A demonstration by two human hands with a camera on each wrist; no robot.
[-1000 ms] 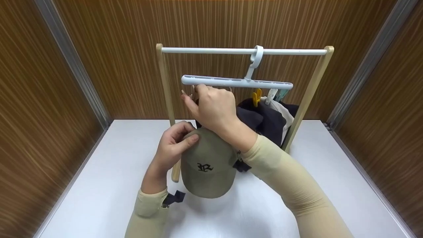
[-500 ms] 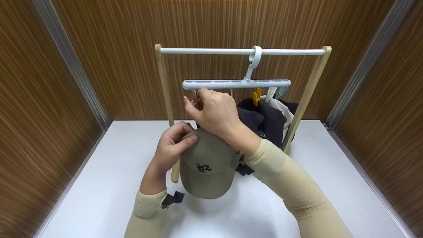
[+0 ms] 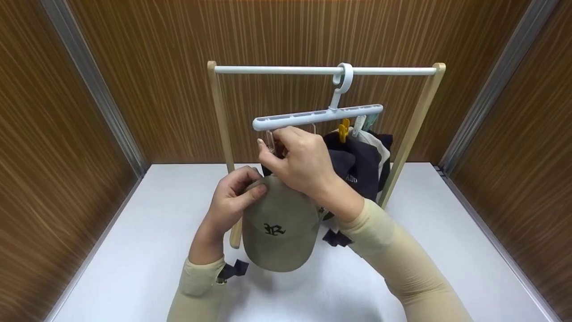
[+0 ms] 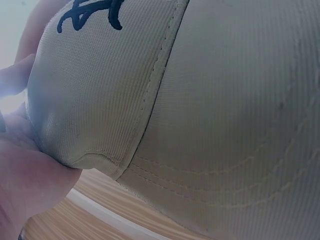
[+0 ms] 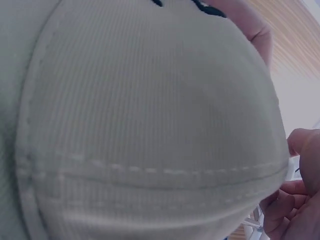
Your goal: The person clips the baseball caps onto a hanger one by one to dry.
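An olive-beige baseball cap [image 3: 281, 214] with a black embroidered letter hangs brim down under the left end of a pale blue clip hanger [image 3: 295, 119]. My left hand [image 3: 232, 197] pinches its crown edge, thumb on the front and fingers behind. Above the cap, my right hand [image 3: 306, 161] is curled at a clear clothespin [image 3: 270, 139], which it mostly hides along with the cap's top edge. In the left wrist view the cap's front panel [image 4: 100, 95] fills much of the frame. Curled right fingers [image 5: 280, 212] show beside the cap in the right wrist view.
The hanger hooks on the white rail [image 3: 277, 70] of a wooden-legged rack [image 3: 220, 112]. Dark and white caps [image 3: 362, 165] hang at its right from yellow [image 3: 343, 130], white [image 3: 359, 126] and teal clothespins [image 3: 370, 121]. Wood-grain panels surround the white table [image 3: 178, 197].
The hanger has turned and tilted, its left end dropping and shifting right. My right hand has moved down and right with it. The left hand keeps its grip on the baseball cap.
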